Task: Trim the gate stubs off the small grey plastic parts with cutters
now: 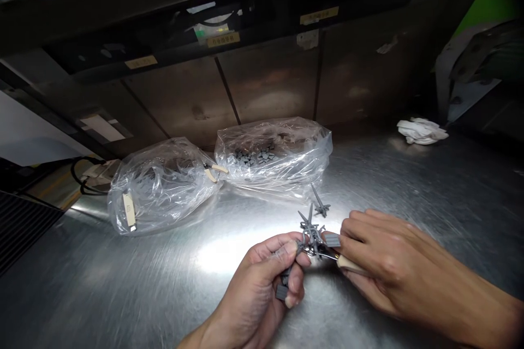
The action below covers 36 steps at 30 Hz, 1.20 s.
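Note:
My left hand (266, 278) is closed around a grey plastic moulded piece (281, 290), pinched between thumb and fingers, with a block-shaped end sticking out below. Wrapped around a pair of nippers (350, 266) with cream handles is my right hand (380, 262). The metal jaws point left towards the grey piece, close to my left thumb. Thin grey spikes and a branching grey sprue (311, 229) rise just beyond the jaws. Whether they join the held piece I cannot tell. A loose grey spiked scrap (322, 209) lies on the metal table behind them.
Two clear plastic bags stand at the back; the right bag (278, 174) has several grey parts in it. On the left bag (164, 191) rest another cream-handled tool (215, 172) and a cream-coloured strip (129, 210). A crumpled white cloth (421, 131) lies far right on the metal table (164, 283).

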Available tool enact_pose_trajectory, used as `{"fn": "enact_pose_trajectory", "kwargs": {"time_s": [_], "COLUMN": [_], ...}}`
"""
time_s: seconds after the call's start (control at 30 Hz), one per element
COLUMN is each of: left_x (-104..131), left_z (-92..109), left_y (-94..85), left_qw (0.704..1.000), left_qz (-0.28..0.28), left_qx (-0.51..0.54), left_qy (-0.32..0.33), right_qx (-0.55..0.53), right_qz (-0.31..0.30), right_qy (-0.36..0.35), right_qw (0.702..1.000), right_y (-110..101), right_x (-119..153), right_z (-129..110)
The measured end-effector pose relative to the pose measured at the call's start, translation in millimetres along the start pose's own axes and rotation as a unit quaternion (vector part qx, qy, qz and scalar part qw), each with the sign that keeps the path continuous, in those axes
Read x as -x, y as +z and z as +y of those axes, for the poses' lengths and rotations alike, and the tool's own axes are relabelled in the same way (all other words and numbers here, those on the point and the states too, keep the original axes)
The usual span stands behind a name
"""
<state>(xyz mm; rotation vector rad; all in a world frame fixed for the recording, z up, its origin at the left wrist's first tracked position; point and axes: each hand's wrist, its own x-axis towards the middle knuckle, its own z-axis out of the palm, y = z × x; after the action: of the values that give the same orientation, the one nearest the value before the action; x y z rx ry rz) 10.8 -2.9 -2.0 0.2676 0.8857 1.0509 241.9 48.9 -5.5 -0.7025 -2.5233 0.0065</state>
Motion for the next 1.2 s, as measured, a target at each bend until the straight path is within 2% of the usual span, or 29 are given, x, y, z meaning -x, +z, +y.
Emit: {"fn": "enact_pose_trajectory", "kwargs": {"time_s": [0.17,0.3,0.37,0.5,0.6,0.77,0.97,1.2], "left_x": [-1,-2,-3,-4,-5,-6,-10,-13], "left_z": [0,1,1,2,3,10,17,14], "left_y": [1.6,-0.7,-2.0,-2.4,-1.2,1.1,-0.5,-6.5], "left_qw": [1.0,1.0,1.0,1.0,1.0,0.998,0.989,0.975], "left_qz": [0.006,0.002,-0.003,-0.01,0.0,0.041,0.105,0.1], "left_qx": [0.012,0.026,0.026,0.018,0.009,-0.023,-0.077,-0.165], "left_qy": [-0.002,0.001,0.002,0.008,0.008,0.031,0.074,0.109], "right_qx": [-0.026,-0.082,-0.119,-0.199,-0.255,-0.224,-0.168,-0.157], "right_qz": [-0.011,-0.033,-0.05,-0.036,-0.059,-0.059,0.002,0.011], "right_qy": [0.015,0.058,0.082,0.092,0.124,0.212,0.193,0.143], "right_qw": [0.999,0.994,0.988,0.975,0.957,0.95,0.967,0.977], "right_y": [-2,-4,-4,-6,-8,-9,5,20], "right_x": [-2,-3,-4,-8,-11,-13,-16,-19], "right_z": [3,7,9,9,9,9,-3,-15]}}
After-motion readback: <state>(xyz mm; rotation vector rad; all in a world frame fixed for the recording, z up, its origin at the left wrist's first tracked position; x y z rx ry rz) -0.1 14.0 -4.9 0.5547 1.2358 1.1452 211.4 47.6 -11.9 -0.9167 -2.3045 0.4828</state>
